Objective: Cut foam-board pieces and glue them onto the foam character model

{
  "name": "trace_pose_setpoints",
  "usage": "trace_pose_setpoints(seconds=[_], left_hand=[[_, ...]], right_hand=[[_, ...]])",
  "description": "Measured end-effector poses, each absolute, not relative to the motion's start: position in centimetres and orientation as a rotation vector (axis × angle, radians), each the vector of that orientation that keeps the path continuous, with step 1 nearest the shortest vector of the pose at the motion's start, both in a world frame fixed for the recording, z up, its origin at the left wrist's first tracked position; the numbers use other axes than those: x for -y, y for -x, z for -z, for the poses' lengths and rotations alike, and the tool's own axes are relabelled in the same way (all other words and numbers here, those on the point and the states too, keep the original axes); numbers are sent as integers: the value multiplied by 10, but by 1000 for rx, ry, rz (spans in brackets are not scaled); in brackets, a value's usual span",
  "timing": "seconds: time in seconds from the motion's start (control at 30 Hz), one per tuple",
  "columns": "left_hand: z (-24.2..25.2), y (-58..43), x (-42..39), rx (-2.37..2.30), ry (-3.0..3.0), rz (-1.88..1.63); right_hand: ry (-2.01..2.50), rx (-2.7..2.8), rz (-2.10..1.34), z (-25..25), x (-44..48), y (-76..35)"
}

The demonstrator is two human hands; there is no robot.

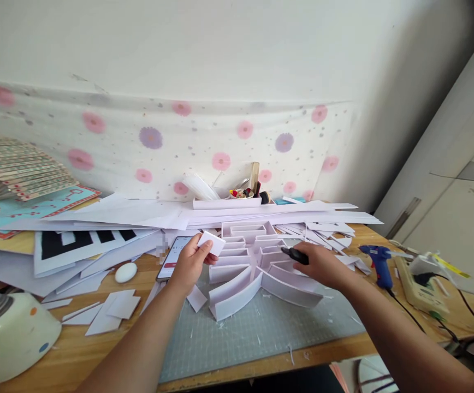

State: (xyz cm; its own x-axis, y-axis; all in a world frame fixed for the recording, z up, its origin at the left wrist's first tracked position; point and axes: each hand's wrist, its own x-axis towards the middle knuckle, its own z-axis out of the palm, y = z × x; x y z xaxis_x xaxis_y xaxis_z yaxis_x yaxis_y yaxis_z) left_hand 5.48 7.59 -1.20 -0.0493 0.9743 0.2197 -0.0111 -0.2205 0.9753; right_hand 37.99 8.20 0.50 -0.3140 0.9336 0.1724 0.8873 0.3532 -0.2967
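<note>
My left hand (191,261) pinches a small white piece of card (213,243) between thumb and fingers, beside a phone (174,256) lying on the table. Closed around a black utility knife (296,255), my right hand (318,263) hovers over the right side of a white card structure (237,295). Thin upright walls form several narrow compartments in that structure, with curved sections at the front. It stands on a grey-green cutting mat (278,333). Part of the knife is hidden inside my right fist.
A blue glue gun (380,265) and a power strip (421,289) with cords lie at right. White card offcuts (112,311), a white egg-shaped object (125,272) and a cream jar (16,338) are at left. Long card sheets (118,213) and a tool tray (226,203) line the back.
</note>
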Motion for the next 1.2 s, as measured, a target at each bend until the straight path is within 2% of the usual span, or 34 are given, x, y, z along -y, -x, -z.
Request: trace_pose_setpoints(seconds=[0.17,0.53,0.83,1.2], left_hand=[[12,-47,-85,-1242,-1234,-1473],[14,-41,-86,-1352,-1182,-1285],[13,-54,-75,-1265,-1246,-1168],[9,-57,-68,-1290,-1373,-1232]], right_hand=[[1575,2400,-242,-1,-96,-371],[1878,2241,-292,1,-133,-377],[1871,2048,-658,16,-141,-380],[1713,1842,-491,36,-113,-393]])
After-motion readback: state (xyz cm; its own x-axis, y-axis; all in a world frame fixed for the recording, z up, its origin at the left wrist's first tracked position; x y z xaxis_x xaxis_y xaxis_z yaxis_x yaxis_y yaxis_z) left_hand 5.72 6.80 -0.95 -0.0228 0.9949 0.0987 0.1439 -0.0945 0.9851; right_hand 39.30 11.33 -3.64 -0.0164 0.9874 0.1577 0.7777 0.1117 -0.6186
